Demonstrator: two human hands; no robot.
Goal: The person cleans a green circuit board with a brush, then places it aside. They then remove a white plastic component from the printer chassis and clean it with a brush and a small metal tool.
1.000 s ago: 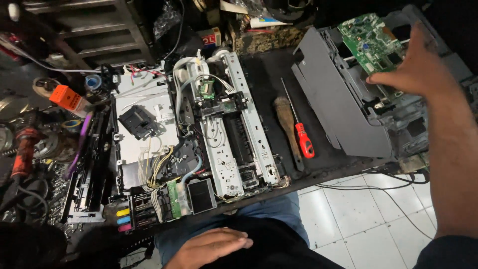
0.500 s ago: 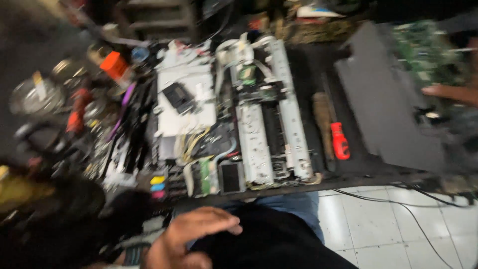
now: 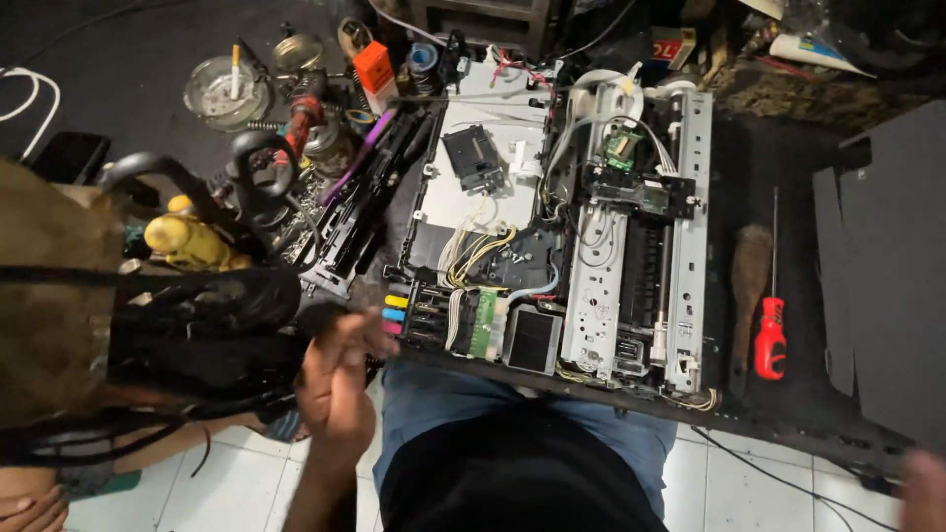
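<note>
— Two hands show, but only one clearly. The left hand (image 3: 335, 379) hangs at the desk's (image 3: 788, 148) near edge, between a black bag (image 3: 197, 335) and the printer (image 3: 591, 246).

— What's its grip?

— Half open, fingers loosely curled, holding nothing that I can make out. It is blurred, just beside the bag and near the printer's coloured ink tabs (image 3: 396, 313).

— And the right hand (image 3: 921, 488)?

— Only a blurred sliver in the bottom corner; I cannot tell its grip.

— Where's the printer?

— Flat on the desk, stripped to its frame, with wires and boards bare. A grey cover (image 3: 892, 266) lies to its right, well apart.

— Which step, would you say?

— A pause in the strip-down, I'd judge: no tool is in hand. The red screwdriver (image 3: 770, 340) lies beside a brush (image 3: 751, 276), right of the frame.

— What does the next move call for?

— Probably a tool: the left hand is nearer the bag, the right nearer the screwdriver.
</note>
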